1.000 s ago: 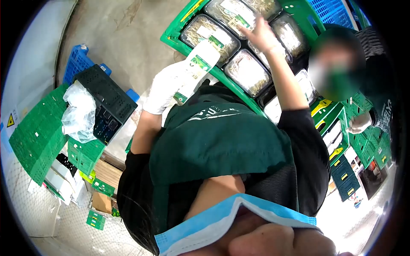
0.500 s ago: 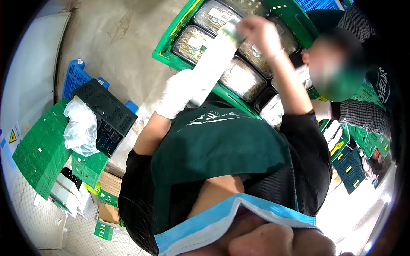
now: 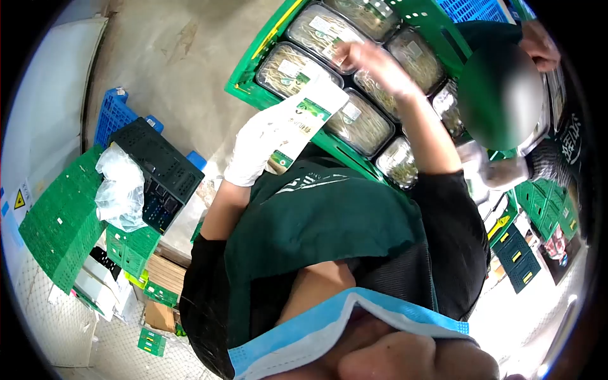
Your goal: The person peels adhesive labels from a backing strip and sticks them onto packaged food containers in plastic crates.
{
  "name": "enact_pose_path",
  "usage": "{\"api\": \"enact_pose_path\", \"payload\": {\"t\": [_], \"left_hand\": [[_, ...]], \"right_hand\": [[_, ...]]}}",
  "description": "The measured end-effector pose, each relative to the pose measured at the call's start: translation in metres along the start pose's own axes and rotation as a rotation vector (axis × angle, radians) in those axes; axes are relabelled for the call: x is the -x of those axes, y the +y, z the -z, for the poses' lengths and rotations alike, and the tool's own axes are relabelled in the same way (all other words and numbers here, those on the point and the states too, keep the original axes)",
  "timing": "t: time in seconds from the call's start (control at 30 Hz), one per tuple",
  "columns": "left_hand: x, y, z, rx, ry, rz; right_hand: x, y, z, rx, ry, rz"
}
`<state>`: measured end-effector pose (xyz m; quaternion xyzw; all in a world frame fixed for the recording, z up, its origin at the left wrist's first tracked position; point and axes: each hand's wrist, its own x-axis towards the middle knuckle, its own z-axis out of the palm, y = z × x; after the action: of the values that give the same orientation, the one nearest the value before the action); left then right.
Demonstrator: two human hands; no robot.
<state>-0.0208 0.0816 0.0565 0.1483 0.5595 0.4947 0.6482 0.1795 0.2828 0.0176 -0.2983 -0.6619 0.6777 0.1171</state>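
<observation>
My left hand (image 3: pixel 250 149), in a white glove, is closed around a strip of printed labels (image 3: pixel 308 109) with green and white patches. The strip slants up to the right above my apron. Over a green crate (image 3: pixel 240 79), my right hand (image 3: pixel 377 66) has bent fingers, with the fingertips at the edge of a small green-and-white label (image 3: pixel 331 50). That label lies against a clear-lidded tray of pale sprouts (image 3: pixel 310 31). Nearer the crate's front stands another sprout tray (image 3: pixel 278 66), bearing a white sticker and a green label. More sprout trays (image 3: pixel 361 126) fill the crate.
A co-worker (image 3: pixel 560 136) stands at the right, a hand (image 3: pixel 538 47) raised beside clear packs. At the left are a black crate (image 3: pixel 158 161), a plastic bag (image 3: pixel 120 187), a large green crate (image 3: pixel 60 218) and a blue pallet (image 3: pixel 111 117). Stacked crates (image 3: pixel 516 253) stand at the right.
My right hand has moved from the strip's upper end to the sprout tray, where a green label now shows. The strip has tilted to show its printed face. The co-worker has shifted.
</observation>
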Motion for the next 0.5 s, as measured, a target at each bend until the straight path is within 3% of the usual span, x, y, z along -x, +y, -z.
{"api": "enact_pose_path", "payload": {"t": [0.03, 0.07, 0.13, 0.2, 0.27, 0.3, 0.33, 0.4, 0.43, 0.47, 0.5], "left_hand": [[-0.001, -0.001, -0.004, -0.047, -0.053, -0.058], [-0.004, 0.002, -0.008, -0.053, -0.065, -0.062], [-0.005, 0.009, -0.012, -0.434, -0.206, 0.019], [-0.007, 0.0, -0.029, -0.466, -0.31, -0.104], [0.005, 0.011, -0.079, -0.285, -0.252, -0.184], [0.0, -0.006, -0.076, -0.54, -0.21, -0.307], [-0.005, -0.02, -0.075, -0.545, -0.222, -0.307], [-0.011, -0.043, -0.075, -0.741, -0.219, -0.062], [-0.007, -0.047, -0.078, -0.503, -0.373, -0.122], [-0.002, -0.045, -0.093, -0.685, -0.392, -0.199], [0.002, -0.051, -0.095, -0.605, -0.363, -0.113]], "right_hand": [[0.028, -0.027, -0.033, -0.184, -0.041, -0.093], [0.045, -0.04, -0.048, 0.081, -0.038, 0.11], [0.066, -0.048, -0.06, 0.307, 0.066, 0.132], [0.085, -0.037, -0.065, 0.369, 0.074, 0.137], [0.102, -0.033, -0.072, 0.312, 0.166, 0.204], [0.113, -0.035, -0.07, 0.258, 0.207, 0.123], [0.123, -0.039, -0.067, 0.204, 0.248, 0.044], [0.138, -0.035, -0.053, 0.136, 0.335, -0.06], [0.14, -0.031, -0.034, 0.24, 0.407, -0.133], [0.14, -0.023, -0.011, 0.342, 0.476, -0.209], [0.143, -0.004, 0.017, 0.209, 0.371, -0.215]]}}
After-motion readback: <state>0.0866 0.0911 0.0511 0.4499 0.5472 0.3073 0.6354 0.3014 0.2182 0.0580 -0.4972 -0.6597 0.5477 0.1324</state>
